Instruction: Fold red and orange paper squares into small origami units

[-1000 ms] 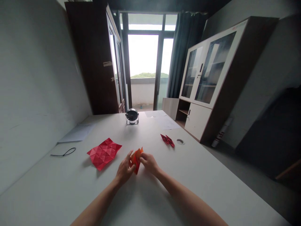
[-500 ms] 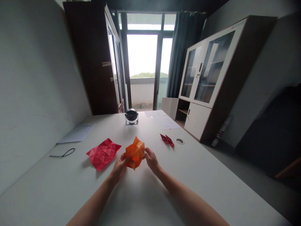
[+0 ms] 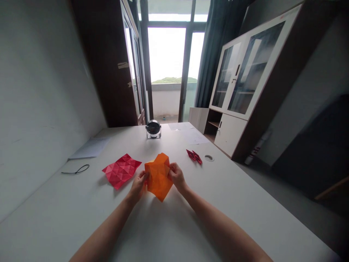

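Between my hands is an orange sheet of folded paper (image 3: 159,176), spread fairly wide with one corner pointing down toward me. My left hand (image 3: 140,183) pinches its left edge, thumb on top. The right edge is gripped by my right hand (image 3: 176,175), its fingers bent around the paper. To the left, close to my left hand, a creased red paper sheet (image 3: 121,171) lies on the white table (image 3: 160,233). Two small folded red paper pieces (image 3: 194,157) rest beyond my right hand, side by side.
A round table fan (image 3: 153,129) stands at the far end. White papers (image 3: 89,148) lie by the left wall, near a thin black cord (image 3: 77,170). More papers (image 3: 195,136) are at the back right, with a round cable hole (image 3: 209,158) nearby.
The orange paper has gone from a bunched, many-pointed shape to a flatter, wider one. Both hands still hold its sides. The view has tilted slightly downward.
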The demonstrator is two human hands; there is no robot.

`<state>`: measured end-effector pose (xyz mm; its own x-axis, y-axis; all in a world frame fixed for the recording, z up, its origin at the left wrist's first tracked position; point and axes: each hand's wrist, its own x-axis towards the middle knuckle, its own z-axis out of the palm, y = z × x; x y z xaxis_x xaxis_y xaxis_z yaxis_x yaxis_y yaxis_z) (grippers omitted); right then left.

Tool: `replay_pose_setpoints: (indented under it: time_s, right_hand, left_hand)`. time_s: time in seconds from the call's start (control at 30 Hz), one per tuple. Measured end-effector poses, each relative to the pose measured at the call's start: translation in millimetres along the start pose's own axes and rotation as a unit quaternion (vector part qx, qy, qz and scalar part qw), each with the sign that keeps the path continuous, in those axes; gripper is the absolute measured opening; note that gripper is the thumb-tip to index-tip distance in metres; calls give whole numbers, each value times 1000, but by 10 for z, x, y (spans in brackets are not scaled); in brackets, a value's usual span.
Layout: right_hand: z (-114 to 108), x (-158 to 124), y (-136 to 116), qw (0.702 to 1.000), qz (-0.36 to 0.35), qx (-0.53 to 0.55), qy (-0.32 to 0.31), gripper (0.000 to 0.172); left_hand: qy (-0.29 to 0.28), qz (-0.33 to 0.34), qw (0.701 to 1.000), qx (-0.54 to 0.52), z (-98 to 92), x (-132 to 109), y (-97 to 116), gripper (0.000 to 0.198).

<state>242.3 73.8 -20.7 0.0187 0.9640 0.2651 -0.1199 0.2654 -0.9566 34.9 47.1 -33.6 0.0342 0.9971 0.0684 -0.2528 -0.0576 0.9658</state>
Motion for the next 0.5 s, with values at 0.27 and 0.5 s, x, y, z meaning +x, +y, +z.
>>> replay_pose_setpoints:
  time_s: [0.27, 0.5]
  right_hand:
    - [-30, -52, -24, 998, 17, -59, -22, 35]
    - [-55, -36, -2, 997, 12, -68, 26, 24]
  left_hand:
    - [14, -37, 998, -53, 30, -45, 86, 50]
    - [67, -3, 998, -17, -26, -3, 90, 42]
